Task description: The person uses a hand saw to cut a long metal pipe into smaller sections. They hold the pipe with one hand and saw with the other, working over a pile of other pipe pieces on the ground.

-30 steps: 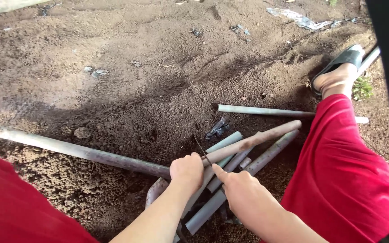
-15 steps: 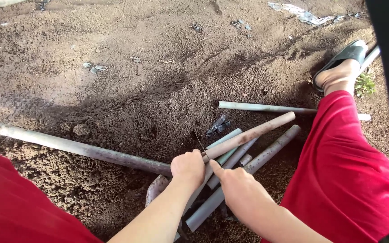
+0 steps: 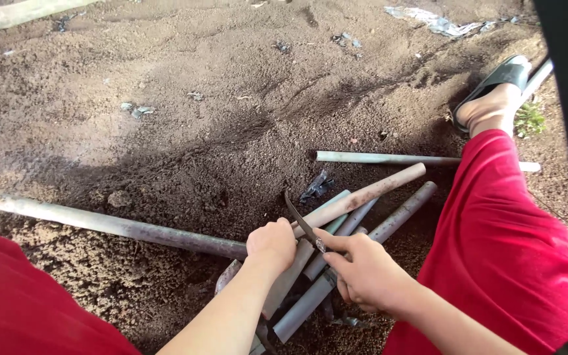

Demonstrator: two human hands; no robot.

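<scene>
Hands meet low centre over a heap of grey sticks on bare soil. Left hand (image 3: 272, 243) is wrapped tight around the near end of a pale stick (image 3: 363, 195), which slants up to the right, far end raised over the heap. Right hand (image 3: 363, 273) is closed on the handle of a curved knife (image 3: 300, 220); thumb and fingers (image 3: 336, 244) pinch near the blade base, and the dark blade arcs up and left, its edge lying against the pale stick just beside the left fist.

Progress, judged from how things lie: the pale stick looks smooth and lighter than the rest, so it seems partly scraped; the blade sits at its near end. The other sticks (image 3: 402, 213) under it look grey and rough, apparently not worked yet.

Long grey pole (image 3: 100, 223) lies across the soil on the left, one more thin pole (image 3: 389, 158) beyond the heap. Red trousers (image 3: 507, 263) at right, a foot in a dark sandal (image 3: 494, 79) top right.

Packages: only crumpled silvery wrapper scraps (image 3: 435, 23) at top right and small bits of litter (image 3: 136, 108) on the soil (image 3: 198, 79); no labels or signs readable.
</scene>
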